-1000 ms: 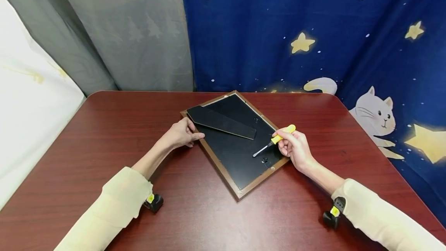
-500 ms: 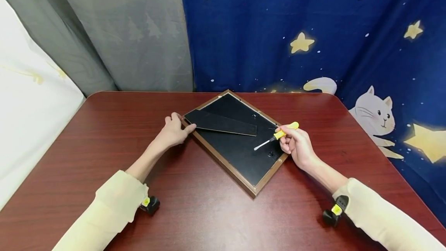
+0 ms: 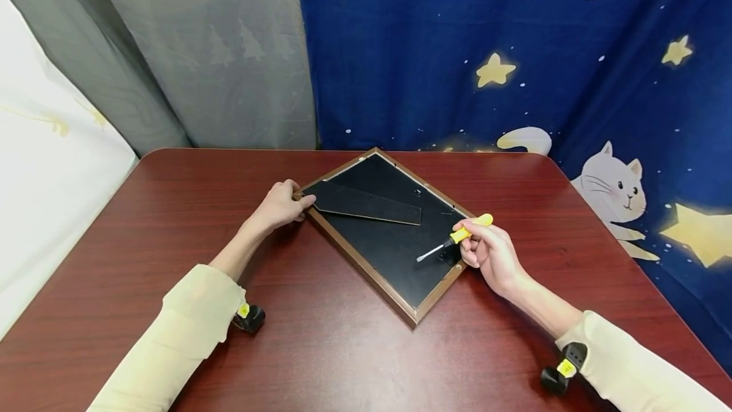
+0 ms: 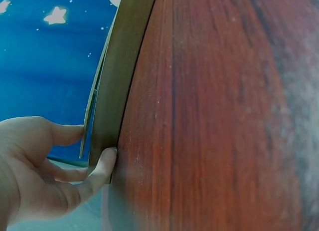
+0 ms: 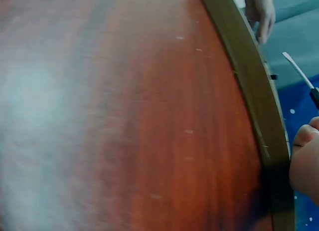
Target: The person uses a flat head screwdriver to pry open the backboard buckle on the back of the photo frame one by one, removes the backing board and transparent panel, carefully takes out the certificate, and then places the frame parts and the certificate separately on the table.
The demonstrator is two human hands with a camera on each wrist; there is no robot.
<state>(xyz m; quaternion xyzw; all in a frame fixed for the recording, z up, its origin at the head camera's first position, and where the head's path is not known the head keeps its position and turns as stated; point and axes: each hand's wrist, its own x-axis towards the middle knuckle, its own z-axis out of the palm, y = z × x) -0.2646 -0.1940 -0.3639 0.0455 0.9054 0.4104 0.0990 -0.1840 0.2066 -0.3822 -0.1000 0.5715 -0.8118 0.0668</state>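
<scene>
A wooden picture frame [image 3: 360, 259] lies back side up on the table, turned diagonally, its black backing facing up. An easel leg [image 3: 372, 203] is angled over that backing from the left corner. My left hand [image 3: 278, 206] grips this corner, thumb on top. In the left wrist view, the fingers of the left hand [image 4: 42, 176] reach the side of the frame [image 4: 117, 76]. My right hand [image 3: 496, 257] holds a yellow-handled screwdriver [image 3: 473, 228] over the right part of the backing. The flat tip of the screwdriver [image 5: 297, 70] points away from the right hand [image 5: 306, 163].
The reddish-brown table [image 3: 343, 367] extends around the frame. Behind its far edge hang a grey curtain [image 3: 229, 49] and a blue curtain [image 3: 412, 49] with stars and a cat. Small metal fittings [image 3: 419, 191] sit on the backing.
The frame has turned a little, its near corner swinging right. My left hand has shifted left and away along the corner. The right hand, with the screwdriver, has moved slightly right and nearer.
</scene>
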